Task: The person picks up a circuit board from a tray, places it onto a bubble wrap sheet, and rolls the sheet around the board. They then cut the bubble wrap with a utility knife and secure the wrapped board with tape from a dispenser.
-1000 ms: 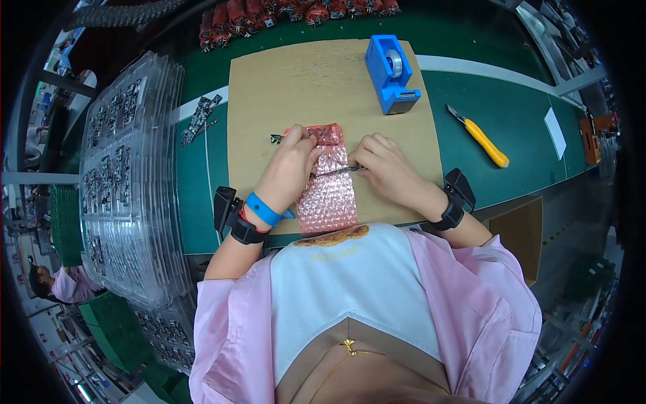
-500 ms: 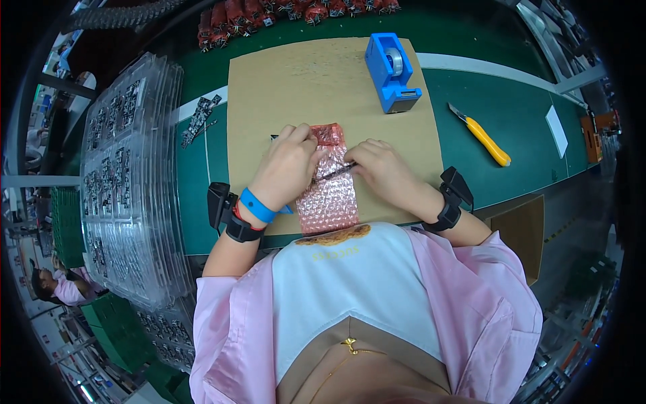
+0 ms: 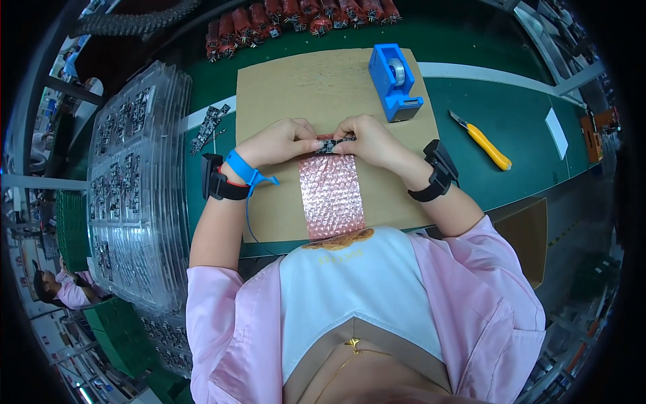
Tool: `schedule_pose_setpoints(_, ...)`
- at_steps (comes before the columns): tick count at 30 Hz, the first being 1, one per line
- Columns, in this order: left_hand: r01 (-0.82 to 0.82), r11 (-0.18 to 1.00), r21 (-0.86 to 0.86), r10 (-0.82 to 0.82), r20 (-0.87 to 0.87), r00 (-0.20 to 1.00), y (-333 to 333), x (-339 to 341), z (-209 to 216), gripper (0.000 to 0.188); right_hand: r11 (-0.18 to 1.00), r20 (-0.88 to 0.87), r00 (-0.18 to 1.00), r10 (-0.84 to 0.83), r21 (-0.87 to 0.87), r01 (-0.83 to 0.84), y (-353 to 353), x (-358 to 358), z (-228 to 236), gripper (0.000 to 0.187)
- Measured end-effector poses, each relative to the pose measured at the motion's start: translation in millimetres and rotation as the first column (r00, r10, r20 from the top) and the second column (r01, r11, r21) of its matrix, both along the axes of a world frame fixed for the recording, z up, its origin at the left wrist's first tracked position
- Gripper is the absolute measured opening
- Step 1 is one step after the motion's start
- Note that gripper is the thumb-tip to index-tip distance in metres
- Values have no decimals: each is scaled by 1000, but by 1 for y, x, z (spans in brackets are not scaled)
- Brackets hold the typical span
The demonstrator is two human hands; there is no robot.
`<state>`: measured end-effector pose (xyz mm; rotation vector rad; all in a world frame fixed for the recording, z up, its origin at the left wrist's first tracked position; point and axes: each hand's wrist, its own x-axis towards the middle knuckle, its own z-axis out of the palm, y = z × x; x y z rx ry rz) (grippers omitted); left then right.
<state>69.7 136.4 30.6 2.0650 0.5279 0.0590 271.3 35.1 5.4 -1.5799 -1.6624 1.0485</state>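
Pinching a dark board [image 3: 328, 146] by its two ends, the left hand [image 3: 284, 143] and right hand [image 3: 368, 139] face each other, thumbs and fingers closed on it with a short stretch of it showing between them. The board lies crosswise at the far end of the pink bubble wrap [image 3: 332, 195], which runs from there to the near edge, against the shirt [image 3: 336, 279]. Under the wrap is cardboard [image 3: 282, 84]. A blue tape dispenser [image 3: 390, 84] stands at the cardboard's far right; beyond its right edge lies a yellow knife [image 3: 486, 143]. Left of the cardboard are loose boards [image 3: 208, 130], then stacked clear trays [image 3: 128, 202]. Red bundles [image 3: 289, 19] line the far side.
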Motion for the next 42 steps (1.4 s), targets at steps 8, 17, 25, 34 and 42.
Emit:
schedule_pose_setpoints(8, 46, 994, 97, -29, -173, 985, 3, 4, 2, 16, 985, 75, 995, -66, 162, 53, 4, -8, -6, 17)
schedule_pose_setpoints(17, 56, 992, 117, -50, -56, 997, 1, 1, -11, 18, 998, 145, 989, 10, -57, -2, 29, -10, -8, 18)
schedule_pose_setpoints(25, 33, 986, 166, -21, -76, 997, 7, 4, -18, 19, 986, 70, 983, -167, -17, 169, 23, -24, -23, 21)
schedule_pose_setpoints(34, 64, 938, 340, -36, -88, 995, 0, 2, -9, 30, 936, 59, 945, -323, 170, 309, 15, -37, -36, 22)
schedule_pose_setpoints(42, -27, 818, 575, 35, -3, 999, -20, -1, -19, 35, 913, 14, 932, -363, 205, 353, 10, -38, -38, 22)
